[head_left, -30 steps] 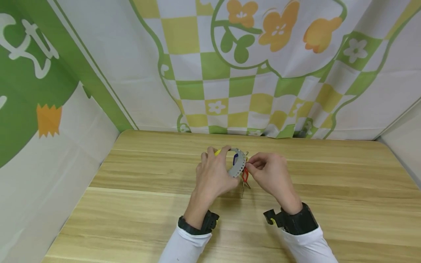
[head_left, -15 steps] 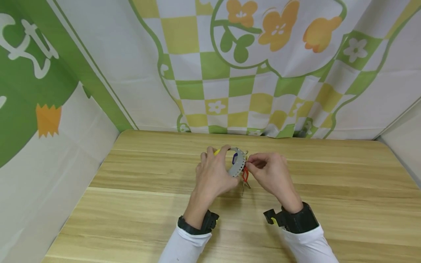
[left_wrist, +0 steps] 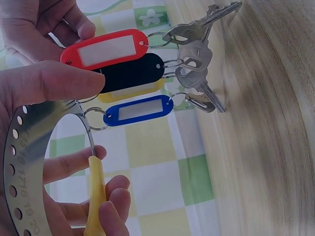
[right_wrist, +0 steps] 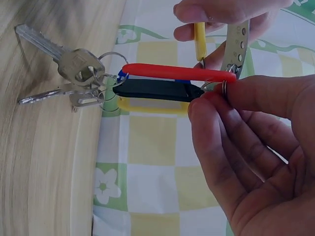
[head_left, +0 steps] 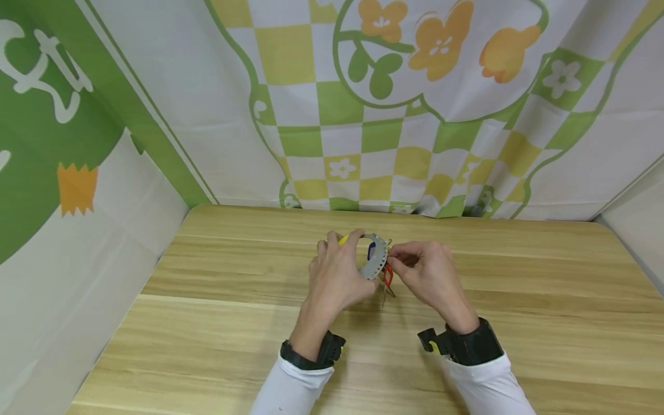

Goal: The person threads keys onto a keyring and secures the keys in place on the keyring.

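My left hand (head_left: 337, 274) grips a large grey key ring (left_wrist: 15, 172), a flat metal band with numbered holes and a yellow handle (left_wrist: 96, 189). From it hang key tags: one red (left_wrist: 105, 49), one black (left_wrist: 134, 73), one blue (left_wrist: 139, 110) and one yellow (right_wrist: 152, 107) behind the black one. Silver keys (left_wrist: 194, 64) dangle from their far ends. Close against the band's right side, my right hand (head_left: 427, 271) pinches the small split ring (right_wrist: 224, 91) at the red tag's end between thumb and fingertips.
Both hands work above a wooden table (head_left: 233, 346). A patterned white, green and yellow cloth (head_left: 342, 138) hangs along the table's back edge, with another printed sheet (head_left: 129, 219) on the left. Black camera straps (head_left: 469, 346) sit on the wrists.
Hands and key ring stay in nearly the same place. The right fingers shift only slightly at the band, and the red tag below them sways a little.
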Demonstrator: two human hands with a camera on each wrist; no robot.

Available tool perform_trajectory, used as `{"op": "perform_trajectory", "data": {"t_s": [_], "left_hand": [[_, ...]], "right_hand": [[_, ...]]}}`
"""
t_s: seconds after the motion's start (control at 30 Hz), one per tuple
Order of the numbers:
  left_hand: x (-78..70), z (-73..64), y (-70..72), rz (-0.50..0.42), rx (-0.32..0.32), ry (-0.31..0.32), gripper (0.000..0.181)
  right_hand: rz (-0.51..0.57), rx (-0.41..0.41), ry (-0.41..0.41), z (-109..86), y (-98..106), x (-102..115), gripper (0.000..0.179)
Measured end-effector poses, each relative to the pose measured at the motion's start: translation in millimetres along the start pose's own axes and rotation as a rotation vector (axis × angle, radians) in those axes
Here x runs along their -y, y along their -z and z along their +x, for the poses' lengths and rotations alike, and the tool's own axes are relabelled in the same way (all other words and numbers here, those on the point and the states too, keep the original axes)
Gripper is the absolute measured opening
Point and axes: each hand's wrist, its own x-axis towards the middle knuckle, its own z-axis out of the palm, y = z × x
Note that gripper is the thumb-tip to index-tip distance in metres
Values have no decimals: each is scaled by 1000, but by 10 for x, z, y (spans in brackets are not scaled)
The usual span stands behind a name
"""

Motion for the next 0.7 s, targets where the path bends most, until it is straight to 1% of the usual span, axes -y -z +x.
{"op": "perform_trajectory", "data": {"t_s": [0.3, 0.53, 0.63, 0.7], "left_hand": [[6, -1, -3, 13, 11, -10, 89], [8, -4, -5, 23, 19, -17, 88], [6, -6, -5, 24, 19, -16, 88], [4, -5, -5, 25, 20, -13, 88]], "right_hand": [[-22, 2, 83, 11, -2, -45, 9], [-43, 4, 152, 9, -10, -66, 13], [-40, 1, 143, 12, -12, -63, 13], [-26, 11, 105, 14, -13, -59, 10]]}}
